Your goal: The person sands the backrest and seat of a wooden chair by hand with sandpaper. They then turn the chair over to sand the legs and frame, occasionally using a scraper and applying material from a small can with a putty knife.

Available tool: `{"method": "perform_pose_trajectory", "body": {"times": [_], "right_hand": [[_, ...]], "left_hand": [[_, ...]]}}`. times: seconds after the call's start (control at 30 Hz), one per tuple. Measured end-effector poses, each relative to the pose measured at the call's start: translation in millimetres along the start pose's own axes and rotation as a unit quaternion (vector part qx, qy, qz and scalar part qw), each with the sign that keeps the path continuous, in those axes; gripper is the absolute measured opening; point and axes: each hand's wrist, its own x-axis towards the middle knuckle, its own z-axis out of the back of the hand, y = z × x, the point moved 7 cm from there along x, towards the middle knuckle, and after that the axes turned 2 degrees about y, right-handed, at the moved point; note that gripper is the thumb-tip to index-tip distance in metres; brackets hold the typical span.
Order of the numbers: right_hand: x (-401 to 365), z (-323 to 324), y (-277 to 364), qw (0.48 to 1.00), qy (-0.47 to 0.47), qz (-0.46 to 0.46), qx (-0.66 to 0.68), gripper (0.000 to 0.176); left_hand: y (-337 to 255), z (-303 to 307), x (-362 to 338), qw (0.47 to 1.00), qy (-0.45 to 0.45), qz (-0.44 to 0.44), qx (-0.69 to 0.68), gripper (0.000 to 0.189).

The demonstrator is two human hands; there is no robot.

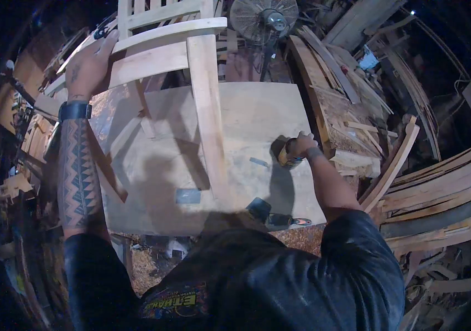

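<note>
An unfinished wooden chair point(205, 99) stands tilted on a pale board point(257, 118), its slatted back at the top. My left hand point(89, 66) grips the chair at the left side of its seat; part of the fingers is hidden. My right hand point(303, 144) is closed over a yellow-and-dark palm sander point(288, 154) at the board's right side, apart from the chair. Grey sandpaper pieces point(188, 196) lie on the board. Near its front edge are a dark block point(258, 209) and a tool with an orange-marked handle point(300, 222).
A standing fan point(273, 21) is behind the board. Stacked planks and offcuts point(332, 105) crowd the right, with a curved wooden piece point(395, 165) leaning close to my right arm. More timber lies at the left. Wood shavings point(147, 270) cover the floor.
</note>
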Motion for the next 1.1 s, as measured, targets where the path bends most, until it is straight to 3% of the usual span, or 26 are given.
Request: {"method": "perform_pose_trajectory", "body": {"times": [0.1,0.23,0.3,0.33,0.4,0.47,0.5,0.53,0.57,0.63,0.7,0.8,0.83,0.93,1.1], "right_hand": [[43.4,-28.4,-16.4,0.991,0.009,-0.056,0.124,0.098],[-5.0,11.6,11.7,0.991,-0.009,-0.084,0.105,0.083],[14.8,-0.1,5.7,0.988,-0.030,-0.073,0.131,0.076],[31.5,-13.3,2.8,0.993,-0.056,-0.030,0.102,0.074],[61.3,-36.3,-7.7,0.990,-0.122,0.058,0.039,0.070],[67.1,-42.9,-0.7,0.978,-0.063,0.200,-0.018,0.078],[57.4,-43.2,7.7,0.952,-0.095,0.287,-0.043,0.081],[45.1,-37.4,15.7,0.936,-0.096,0.331,-0.064,0.083],[31.7,-31.2,23.5,0.918,-0.099,0.375,-0.084,0.086],[-9.8,-11.4,45.8,0.916,-0.046,0.382,-0.111,0.088],[22.9,-38.3,35.8,0.935,-0.102,0.296,-0.166,0.089],[33.4,-46.9,25.9,0.967,-0.104,0.184,-0.140,0.091],[31.5,-42.3,23.8,0.978,-0.092,0.147,-0.113,0.092],[25.7,-30.3,25.1,0.991,-0.038,0.113,-0.058,0.092],[32.1,-27.8,25.6,0.995,-0.047,0.087,-0.008,0.083]], "left_hand": [[2.4,-1.3,0.9,0.998,0.036,0.046,-0.018,0.055],[2.9,0.5,2.8,0.991,0.060,0.107,-0.056,0.051],[-15.9,12.5,-0.6,1.000,0.011,-0.004,0.011,0.053],[-21.4,16.3,-3.6,0.997,-0.017,-0.056,0.046,0.054],[-11.1,11.8,-0.2,0.999,-0.035,0.014,-0.032,0.053],[-15.0,20.5,-1.2,0.997,-0.014,0.062,-0.053,0.054],[-15.1,21.3,-2.1,0.997,-0.012,0.054,-0.044,0.055],[-17.3,23.6,-3.3,0.998,-0.006,0.045,-0.036,0.056],[-23.2,35.1,-3.6,0.993,0.013,0.091,-0.071,0.057],[-32.1,45.9,-0.7,0.991,0.026,0.104,-0.081,0.058],[-29.3,43.8,-2.4,0.989,0.001,0.103,-0.105,0.059],[-27.8,43.1,-7.3,0.990,-0.051,0.081,-0.107,0.059],[-30.7,46.6,-6.6,0.988,-0.021,0.096,-0.121,0.061],[-32.1,47.8,-8.6,0.988,-0.005,0.097,-0.118,0.061],[-25.8,37.4,-6.8,0.993,-0.036,0.059,-0.090,0.058]]}}
